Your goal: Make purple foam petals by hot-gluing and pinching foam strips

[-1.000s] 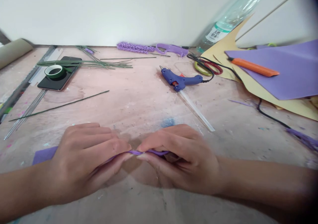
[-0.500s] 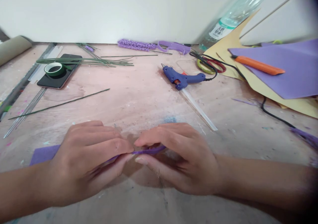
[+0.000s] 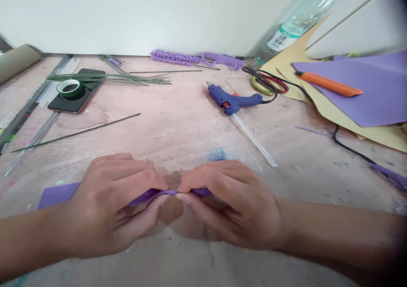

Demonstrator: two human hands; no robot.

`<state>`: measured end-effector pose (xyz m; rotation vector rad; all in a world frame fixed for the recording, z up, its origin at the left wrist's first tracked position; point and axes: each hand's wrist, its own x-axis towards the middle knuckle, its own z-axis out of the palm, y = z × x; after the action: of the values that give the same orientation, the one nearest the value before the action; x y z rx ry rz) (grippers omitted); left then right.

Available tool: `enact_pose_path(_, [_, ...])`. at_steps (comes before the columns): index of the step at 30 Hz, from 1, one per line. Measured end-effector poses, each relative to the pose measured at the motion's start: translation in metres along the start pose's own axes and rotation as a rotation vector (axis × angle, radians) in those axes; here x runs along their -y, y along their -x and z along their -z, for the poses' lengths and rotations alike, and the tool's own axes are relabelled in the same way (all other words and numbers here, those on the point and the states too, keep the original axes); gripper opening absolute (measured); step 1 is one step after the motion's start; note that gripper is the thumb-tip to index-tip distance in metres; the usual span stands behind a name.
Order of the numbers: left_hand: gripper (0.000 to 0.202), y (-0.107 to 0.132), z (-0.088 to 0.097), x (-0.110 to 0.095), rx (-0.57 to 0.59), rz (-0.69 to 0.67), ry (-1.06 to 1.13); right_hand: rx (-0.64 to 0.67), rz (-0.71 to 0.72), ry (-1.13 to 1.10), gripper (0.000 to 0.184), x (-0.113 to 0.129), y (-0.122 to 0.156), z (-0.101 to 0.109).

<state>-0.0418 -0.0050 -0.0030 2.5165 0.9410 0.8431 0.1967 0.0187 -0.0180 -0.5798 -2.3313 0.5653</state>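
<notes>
A purple foam strip [image 3: 57,193] lies along the near part of the wooden table [image 3: 178,130]. My left hand [image 3: 108,202] pinches its folded edge between thumb and forefinger. My right hand [image 3: 229,206] pinches the same edge just to the right, fingertips almost touching those of the left. The strip's left end sticks out flat from under my left hand; its right part is hidden under my right hand.
A blue glue gun [image 3: 233,100] with a clear glue stick lies mid-table. Green wires [image 3: 76,132], a green tape roll [image 3: 69,87] on a phone [image 3: 76,102], purple and yellow sheets [image 3: 365,92], an orange cutter [image 3: 329,84], scissors [image 3: 270,83], a bottle [image 3: 299,20] and a black cord [image 3: 346,147] surround it.
Both hands stay on the strip. The fingertips shifted slightly along the fold, and more of the purple edge shows between my thumbs now.
</notes>
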Motion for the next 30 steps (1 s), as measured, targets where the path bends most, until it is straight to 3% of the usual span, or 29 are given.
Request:
enact_pose_path(12, [0.009,-0.002,-0.001,0.003,-0.025,-0.005,-0.008,-0.039,-0.067,-0.193,0.018,0.002,-0.007,0.013])
enact_pose_path(22, [0.009,-0.003,-0.002,0.001,-0.015,-0.006,-0.006,-0.075,0.094,-0.086,0.01,-0.003,-0.011,0.005])
enact_pose_path(26, [0.008,-0.002,0.0,-0.003,-0.001,0.003,-0.011,-0.08,-0.007,-0.118,0.011,0.001,-0.01,0.011])
enact_pose_path(30, [0.011,-0.001,-0.001,-0.002,-0.018,0.021,-0.002,-0.188,-0.069,-0.253,0.01,-0.004,-0.009,0.01])
